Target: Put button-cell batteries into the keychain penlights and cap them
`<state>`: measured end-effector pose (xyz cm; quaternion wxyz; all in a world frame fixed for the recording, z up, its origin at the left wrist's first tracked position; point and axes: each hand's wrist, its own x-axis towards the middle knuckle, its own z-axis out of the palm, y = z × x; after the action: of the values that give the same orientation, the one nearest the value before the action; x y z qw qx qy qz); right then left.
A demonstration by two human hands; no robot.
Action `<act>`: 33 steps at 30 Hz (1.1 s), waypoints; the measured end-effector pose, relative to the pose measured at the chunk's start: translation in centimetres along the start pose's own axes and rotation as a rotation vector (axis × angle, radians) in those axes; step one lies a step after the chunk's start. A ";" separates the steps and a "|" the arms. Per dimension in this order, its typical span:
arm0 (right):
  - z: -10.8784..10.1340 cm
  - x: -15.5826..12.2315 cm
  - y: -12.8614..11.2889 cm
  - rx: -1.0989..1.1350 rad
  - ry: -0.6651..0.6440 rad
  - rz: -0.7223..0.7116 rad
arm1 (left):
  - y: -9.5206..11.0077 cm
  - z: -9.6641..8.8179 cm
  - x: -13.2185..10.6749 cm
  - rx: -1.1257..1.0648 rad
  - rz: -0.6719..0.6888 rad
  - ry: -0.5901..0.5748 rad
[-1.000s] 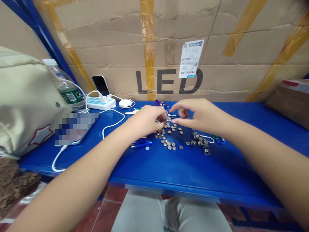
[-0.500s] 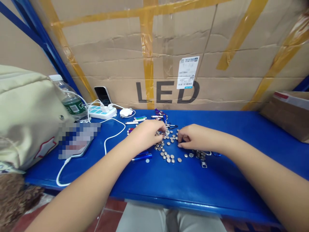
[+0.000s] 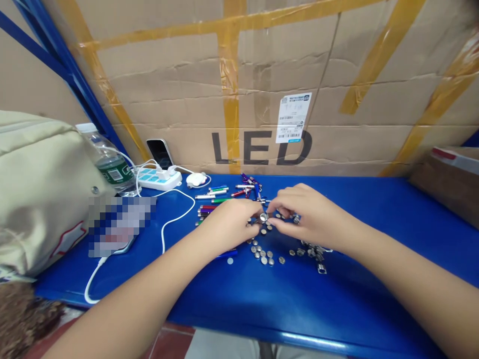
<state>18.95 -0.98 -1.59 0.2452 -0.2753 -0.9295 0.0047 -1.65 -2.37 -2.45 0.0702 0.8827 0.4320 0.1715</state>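
Note:
My left hand [image 3: 239, 219] is closed, thumb and forefinger pinching a small round silver cap [image 3: 264, 217] with a hollow, ring-like face. Facing it, my right hand [image 3: 305, 212] has its fingers curled and its thumb and forefinger tips close together at the cap's right side; what they pinch is too small to make out. A shiny metal piece [image 3: 296, 218] shows by the right palm, and whether it is held I cannot tell. Below the hands lie several silver button-like discs [image 3: 264, 260]. Small metal clips [image 3: 311, 251] are heaped under my right wrist.
Coloured metal tubes [image 3: 211, 196] lie beyond my left hand, and a blue tube [image 3: 227, 254] under that wrist. A power strip [image 3: 159, 179], white cable [image 3: 163, 227], phone [image 3: 123, 234], bottle [image 3: 116, 167] and bag [image 3: 45, 184] occupy the left. A large carton [image 3: 179, 99] stands behind.
My right hand has moved left to meet the left hand at the silver cap, which now shows between the fingertips. The left hand has shifted slightly right and down. The view has tilted slightly up.

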 end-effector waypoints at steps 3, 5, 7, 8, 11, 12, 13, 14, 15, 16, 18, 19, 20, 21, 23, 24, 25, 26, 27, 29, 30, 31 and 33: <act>0.1 -0.1 -0.1 0.000 0.030 -0.033 | 0.0 -0.2 0.0 -0.009 0.009 -0.009; 0.2 -0.1 0.0 0.000 0.029 -0.043 | 0.1 -0.2 0.0 -0.001 0.015 -0.010; 0.2 -0.1 0.0 0.001 0.020 -0.053 | 0.2 -0.2 0.0 0.016 0.020 -0.005; 0.2 -0.1 0.0 0.002 0.016 -0.056 | 0.3 -0.2 0.0 0.022 0.022 0.000; 0.3 -0.1 -0.1 0.001 -0.002 -0.062 | 0.3 -0.2 0.0 0.034 0.022 0.009; 0.3 -0.1 -0.2 -0.002 -0.009 -0.061 | 0.3 -0.2 -0.1 0.036 0.020 0.008; 0.2 0.0 -0.2 -0.006 -0.015 -0.056 | 0.3 -0.2 -0.1 0.034 0.018 0.006; 0.2 0.0 -0.2 -0.011 -0.022 -0.044 | 0.3 -0.2 -0.1 0.031 0.013 0.002; 0.1 0.0 -0.2 -0.017 -0.028 -0.020 | 0.2 -0.2 -0.1 0.027 0.004 -0.001; 0.1 0.0 0.0 -0.024 -0.039 0.020 | 0.2 -0.2 -0.1 0.023 -0.006 -0.003; -0.1 -0.2 0.5 -0.041 -0.091 0.134 | 0.1 -0.2 -0.1 0.022 -0.026 -0.004; -0.2 -0.3 0.9 -0.054 -0.144 0.189 | 0.0 -0.2 -0.1 0.026 -0.037 -0.004; -0.2 -0.4 1.3 -0.071 -0.210 0.237 | -0.1 -0.2 -0.1 0.031 -0.046 -0.007; -0.2 -0.4 1.7 -0.090 -0.285 0.267 | -0.1 -0.2 -0.1 0.035 -0.053 -0.010; -0.1 -0.5 2.3 -0.112 -0.391 0.304 | -0.2 -0.1 0.0 0.045 -0.064 -0.015; 0.0 -0.4 2.5 -0.112 -0.415 0.315 | -0.2 0.0 0.0 0.047 -0.065 -0.018; 0.2 -0.4 2.6 -0.105 -0.421 0.323 | -0.2 0.0 0.0 0.047 -0.063 -0.019; 0.4 -0.3 2.6 -0.094 -0.421 0.324 | -0.2 0.0 0.0 0.047 -0.060 -0.021; 0.6 -0.2 2.6 -0.084 -0.424 0.317 | -0.2 0.1 0.0 0.046 -0.057 -0.023; 1.0 -0.1 2.6 -0.071 -0.433 0.306 | -0.2 0.2 0.0 0.045 -0.048 -0.025; 1.2 -0.1 2.5 -0.067 -0.433 0.306 | -0.2 0.2 0.0 0.044 -0.045 -0.024; 1.4 -0.2 2.5 -0.067 -0.427 0.308 | -0.2 0.2 -0.1 0.042 -0.041 -0.021; 1.7 -0.2 2.5 -0.075 -0.398 0.303 | -0.2 0.2 -0.1 0.037 -0.030 -0.013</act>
<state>19.59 1.23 -3.57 0.0434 -0.4142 -0.9071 0.0612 -1.75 -2.31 -2.71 0.0594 0.8782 0.4480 0.1566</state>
